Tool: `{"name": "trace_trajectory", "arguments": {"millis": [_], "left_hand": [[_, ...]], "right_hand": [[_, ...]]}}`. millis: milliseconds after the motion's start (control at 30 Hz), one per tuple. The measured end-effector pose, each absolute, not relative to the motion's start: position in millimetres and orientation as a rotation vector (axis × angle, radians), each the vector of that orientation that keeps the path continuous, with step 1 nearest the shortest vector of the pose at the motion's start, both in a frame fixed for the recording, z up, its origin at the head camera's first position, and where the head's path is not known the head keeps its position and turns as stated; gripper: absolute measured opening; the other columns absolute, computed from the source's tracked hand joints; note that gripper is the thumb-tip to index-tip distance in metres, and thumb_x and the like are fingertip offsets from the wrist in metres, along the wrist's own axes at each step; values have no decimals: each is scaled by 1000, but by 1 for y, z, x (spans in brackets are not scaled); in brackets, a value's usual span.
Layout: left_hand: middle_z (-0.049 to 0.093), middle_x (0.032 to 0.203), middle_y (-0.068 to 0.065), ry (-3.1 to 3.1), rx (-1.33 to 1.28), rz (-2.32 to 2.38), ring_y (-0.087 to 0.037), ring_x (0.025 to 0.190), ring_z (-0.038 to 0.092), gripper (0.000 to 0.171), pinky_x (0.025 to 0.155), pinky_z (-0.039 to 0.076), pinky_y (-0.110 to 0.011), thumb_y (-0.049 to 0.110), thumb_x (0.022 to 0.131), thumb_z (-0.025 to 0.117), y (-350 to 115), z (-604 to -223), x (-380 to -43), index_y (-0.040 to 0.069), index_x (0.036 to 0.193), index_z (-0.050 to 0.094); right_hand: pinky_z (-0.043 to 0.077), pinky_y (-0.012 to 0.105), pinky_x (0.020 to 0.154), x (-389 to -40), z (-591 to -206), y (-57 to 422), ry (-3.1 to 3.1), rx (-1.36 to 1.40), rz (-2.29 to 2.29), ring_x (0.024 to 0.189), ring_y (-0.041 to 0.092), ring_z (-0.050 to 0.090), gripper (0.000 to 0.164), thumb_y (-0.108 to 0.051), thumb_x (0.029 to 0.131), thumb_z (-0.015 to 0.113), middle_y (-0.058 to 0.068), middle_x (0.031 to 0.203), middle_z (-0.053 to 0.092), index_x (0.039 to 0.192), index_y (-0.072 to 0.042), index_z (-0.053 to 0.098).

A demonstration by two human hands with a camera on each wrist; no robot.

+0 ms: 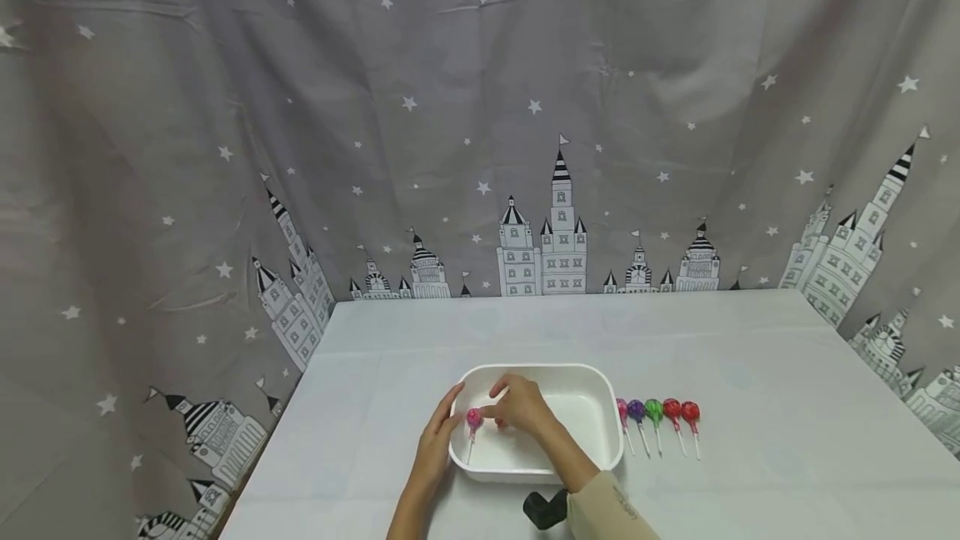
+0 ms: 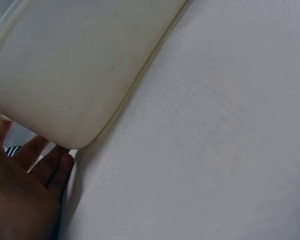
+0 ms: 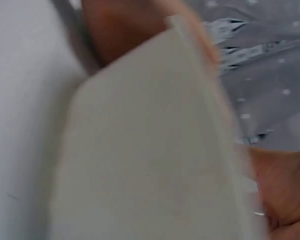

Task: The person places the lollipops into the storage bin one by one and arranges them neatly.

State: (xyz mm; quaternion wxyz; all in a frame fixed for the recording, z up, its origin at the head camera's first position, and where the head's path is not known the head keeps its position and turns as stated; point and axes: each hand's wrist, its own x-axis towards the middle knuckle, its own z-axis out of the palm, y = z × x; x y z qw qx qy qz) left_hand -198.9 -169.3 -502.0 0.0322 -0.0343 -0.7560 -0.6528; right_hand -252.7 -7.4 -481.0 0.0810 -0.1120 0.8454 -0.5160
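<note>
Basically, L hand grips the L end of the white tub; R hand is over it, thumb & index parted, thumb tip next to the pink lollipop lying btwn both hands. Pink: round head, thin white stick. Red lollipop mostly hidden under R hand. Lollipop row on table, R of tub.

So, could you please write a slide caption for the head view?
Left hand at a white tub, right hand inside it near a pink lollipop, five lollipops lined up alongside.
</note>
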Motion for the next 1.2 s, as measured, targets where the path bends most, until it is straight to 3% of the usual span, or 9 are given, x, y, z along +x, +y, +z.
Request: {"name": "trace_trajectory", "arguments": {"millis": [267,400,700,833,1100,1200], "left_hand": [[29,146,-17,-2333,-66,-1995,-35,135,21,42,110,16,-47,7,96,41,-169,-504,-199,9,138,43],[29,147,-17,-2326,-61,-1998,-34,135,21,42,111,16,-46,7,96,41,-168,-505,-199,10,138,43],[31,146,-15,-2337,-55,-1986,-33,134,24,42,110,17,-44,7,96,41,-169,-504,-198,11,138,44],[30,146,-15,-2328,-63,-1994,-32,135,23,42,110,17,-44,8,96,41,-169,-502,-198,12,138,43],[28,147,-17,-2329,-70,-2007,-34,135,21,42,110,16,-45,8,97,40,-168,-502,-197,10,138,42],[29,147,-16,-2325,-62,-2017,-33,135,22,42,111,16,-45,8,97,41,-168,-502,-197,11,138,43]], "right_hand": [[56,37,59,-243,-446,30,2404,-589,-1634,62,16,62,28,-8,74,76,6,79,64,97,0,63],[57,33,64,-239,-434,56,2353,-638,-1670,72,17,61,28,-10,76,74,6,84,64,100,-1,62],[56,35,71,-230,-417,123,2503,-390,-1860,81,25,62,30,-17,82,70,11,93,64,104,1,60],[56,33,72,-238,-438,156,2631,-264,-1961,82,28,63,30,-23,86,66,12,96,64,106,-1,60],[53,18,68,-270,-526,232,2828,93,-1985,85,12,62,50,-50,80,65,4,105,63,116,-16,57],[52,15,68,-266,-535,245,2807,182,-2032,86,5,61,56,-47,80,66,-2,105,63,125,-18,51]]}}
